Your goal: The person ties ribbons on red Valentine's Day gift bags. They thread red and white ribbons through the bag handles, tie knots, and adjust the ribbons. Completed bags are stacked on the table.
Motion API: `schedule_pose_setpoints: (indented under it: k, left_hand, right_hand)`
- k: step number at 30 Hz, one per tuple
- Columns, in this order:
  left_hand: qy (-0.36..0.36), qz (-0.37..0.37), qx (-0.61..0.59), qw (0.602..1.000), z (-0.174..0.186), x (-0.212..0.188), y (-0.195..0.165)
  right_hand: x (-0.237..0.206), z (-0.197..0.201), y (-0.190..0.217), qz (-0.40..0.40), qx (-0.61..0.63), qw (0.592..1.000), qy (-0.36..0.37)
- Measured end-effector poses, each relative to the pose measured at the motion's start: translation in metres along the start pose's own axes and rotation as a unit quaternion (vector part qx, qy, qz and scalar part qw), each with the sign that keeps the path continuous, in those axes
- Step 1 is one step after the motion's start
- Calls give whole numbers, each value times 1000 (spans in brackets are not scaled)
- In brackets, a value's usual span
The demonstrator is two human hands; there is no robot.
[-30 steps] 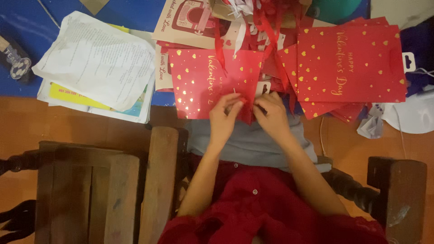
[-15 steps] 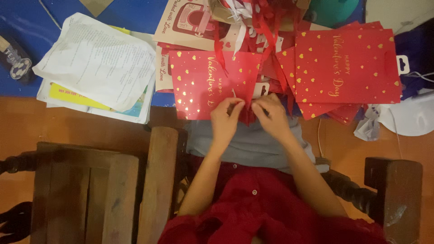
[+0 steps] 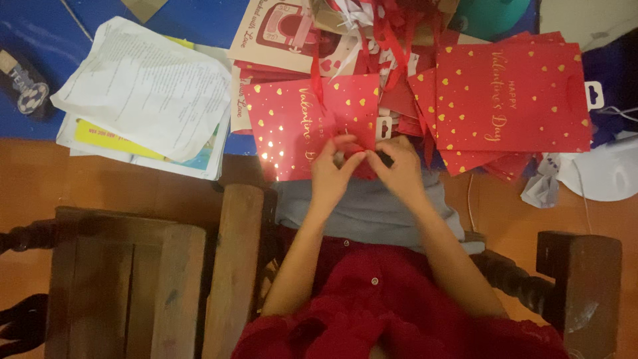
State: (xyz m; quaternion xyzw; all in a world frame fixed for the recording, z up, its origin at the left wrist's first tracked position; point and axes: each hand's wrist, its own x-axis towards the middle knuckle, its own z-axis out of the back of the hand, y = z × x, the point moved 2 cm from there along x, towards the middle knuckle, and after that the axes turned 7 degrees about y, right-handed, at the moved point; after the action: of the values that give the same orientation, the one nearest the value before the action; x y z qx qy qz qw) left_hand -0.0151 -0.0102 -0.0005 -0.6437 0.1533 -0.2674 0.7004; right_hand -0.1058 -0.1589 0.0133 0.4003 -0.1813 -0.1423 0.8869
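While you look straight down, the ground reads as follows: orange-brown floor in the lower part, blue mat across the top, dim warm light throughout. Wooden chair at lower left, beside your knees; a second wooden chair arm at lower right.

Loose items on the floor and mat:
- stack of white printed papers, upper left, overlapping a yellow sheet
- cream greeting card with a red picture, top centre
- tangle of red ribbons, top centre, lying over the bags
- pile of red gift bags with gold hearts and gold lettering, upper right, lying flat, fanned over one another
- white plastic object, right edge; kind not clear

Item in hand: one red gift bag with gold hearts, lying flat just ahead of your lap, its lower edge under your fingers.

Your hands: left hand and right hand meet at the bag's lower edge, fingertips nearly touching, both pinched narrowly on the red paper there. Forearms angle inward from your red-clothed lap; a grey cloth lies under the wrists
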Motion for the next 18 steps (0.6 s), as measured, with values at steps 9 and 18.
schedule_pose_setpoints:
  k: [9,18]
  left_hand:
    - [19,67,-22,997,0,-6,-11]
    - [-57,133,-220,965,27,-5,25]
  right_hand:
    - [1,-2,-3,-59,42,997,-34]
    - [-3,-4,-3,-22,49,997,-49]
